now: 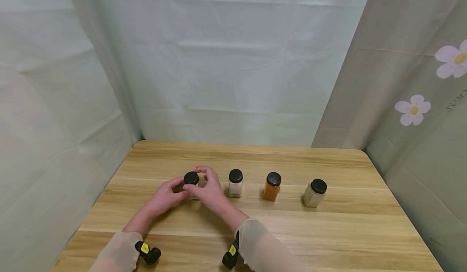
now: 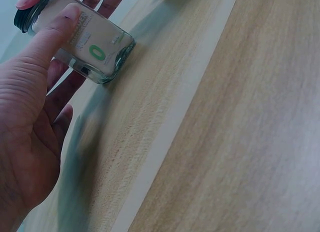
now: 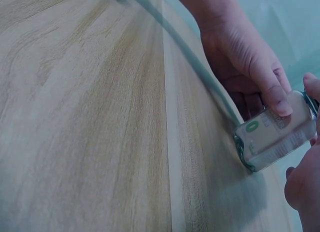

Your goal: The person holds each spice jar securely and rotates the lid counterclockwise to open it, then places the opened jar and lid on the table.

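A square glass spice jar (image 1: 191,178) with a black lid and pale powder is at the left end of a row of jars. My left hand (image 1: 166,197) grips its body, thumb flat over the printed label, as the left wrist view shows on the jar (image 2: 100,47). From the other side my right hand (image 1: 211,189) holds the black lid between thumb and fingers. In the right wrist view the jar (image 3: 272,134) leans, its base close to the tabletop; whether it touches cannot be told.
Right of the hands stand a jar of whitish contents (image 1: 235,187), a jar of orange powder (image 1: 271,191) and a jar of pale beige contents (image 1: 313,195), all black-lidded. They share the wooden table (image 1: 328,235). Pale curtains (image 1: 237,61) hang behind and at both sides.
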Available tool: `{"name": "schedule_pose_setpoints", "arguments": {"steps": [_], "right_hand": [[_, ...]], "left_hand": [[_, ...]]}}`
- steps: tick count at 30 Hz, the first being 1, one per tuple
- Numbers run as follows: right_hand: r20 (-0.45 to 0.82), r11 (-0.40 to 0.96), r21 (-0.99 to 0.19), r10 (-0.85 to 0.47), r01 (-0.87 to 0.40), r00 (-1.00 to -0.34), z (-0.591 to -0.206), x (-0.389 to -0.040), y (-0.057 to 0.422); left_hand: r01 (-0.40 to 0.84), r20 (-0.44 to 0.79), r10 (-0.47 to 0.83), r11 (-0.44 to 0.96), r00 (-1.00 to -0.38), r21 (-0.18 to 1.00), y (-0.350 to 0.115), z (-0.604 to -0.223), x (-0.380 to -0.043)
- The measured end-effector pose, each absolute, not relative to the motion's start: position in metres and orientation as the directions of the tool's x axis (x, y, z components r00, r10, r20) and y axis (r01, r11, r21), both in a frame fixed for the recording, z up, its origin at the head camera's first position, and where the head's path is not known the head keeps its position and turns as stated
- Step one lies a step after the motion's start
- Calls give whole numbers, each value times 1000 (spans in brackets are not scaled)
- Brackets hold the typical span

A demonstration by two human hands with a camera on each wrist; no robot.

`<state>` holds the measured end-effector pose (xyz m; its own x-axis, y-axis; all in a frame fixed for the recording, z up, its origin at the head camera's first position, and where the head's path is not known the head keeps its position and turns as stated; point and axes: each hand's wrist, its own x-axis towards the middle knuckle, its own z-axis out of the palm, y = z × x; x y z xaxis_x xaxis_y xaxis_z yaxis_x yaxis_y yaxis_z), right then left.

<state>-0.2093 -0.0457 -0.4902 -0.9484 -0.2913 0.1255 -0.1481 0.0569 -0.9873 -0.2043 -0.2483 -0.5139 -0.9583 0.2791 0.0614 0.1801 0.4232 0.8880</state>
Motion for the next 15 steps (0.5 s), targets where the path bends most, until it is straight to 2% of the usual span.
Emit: {"name": "schedule_pose_setpoints", "arguments": {"steps": [15], "right_hand": [[162,57,-981,-292,-187,-943,-494,-211,-45]], "left_hand": [[167,48,288,405,-956,899,-248,-515,-204]]}}
